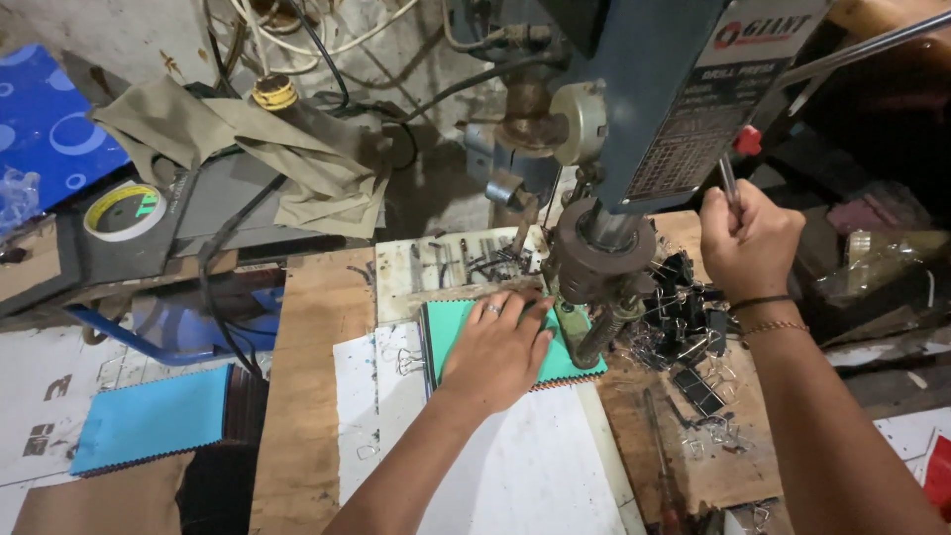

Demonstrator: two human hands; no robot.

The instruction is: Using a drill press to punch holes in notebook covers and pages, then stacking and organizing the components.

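L hand (498,349) lies flat, palm down, fingers spread, pressing on a green pad (448,332) w/ a zigzag-cut edge, right under the drill press (634,109). A ring shows on one finger. The pad sits on a white sheet (525,466) on a wooden board (307,396), its far edge against a scuffed strip just below the drill head (599,253). R hand (745,241) is clenched round the thin metal feed lever (730,183), which carries a red knob (748,140); wrist has a band & a bead bracelet. Pile of black binder clips (684,317) lies btwn the drill head and the R forearm, touching the board. Off to the left: a blue pad (149,418), well apart from the hands, a tape roll (124,210) and a tan cloth (287,149) near the wall.
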